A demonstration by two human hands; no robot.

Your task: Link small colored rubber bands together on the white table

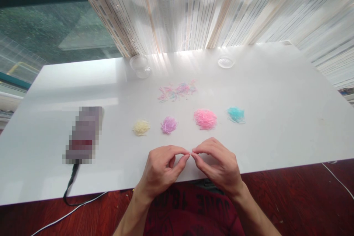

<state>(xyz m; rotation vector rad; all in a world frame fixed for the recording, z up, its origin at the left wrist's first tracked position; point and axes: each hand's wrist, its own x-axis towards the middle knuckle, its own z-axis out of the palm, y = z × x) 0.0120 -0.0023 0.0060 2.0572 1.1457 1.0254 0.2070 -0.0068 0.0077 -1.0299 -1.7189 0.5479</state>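
Near the front edge of the white table, my left hand (pixel 163 166) and my right hand (pixel 219 164) meet fingertip to fingertip. Each is closed in a pinch of thumb and forefinger; whatever lies between the tips is too small to make out. Beyond them, small thin strips lie sorted by colour: a pale yellow pile (pixel 141 127), a purple pile (pixel 169 125), a larger pink pile (pixel 205 119) and a turquoise pile (pixel 236 114). Farther back, a loose scatter of mixed-colour strips (pixel 178 91) spreads across the tabletop.
At the back of the table (pixel 276 118) stand clear round containers (pixel 143 72) on the left and a clear shallow dish (pixel 225 62) on the right. A pixelated phone-like object (pixel 85 132) with a black cable (pixel 72 179) lies at left. Striped curtains (pixel 177 11) hang behind.
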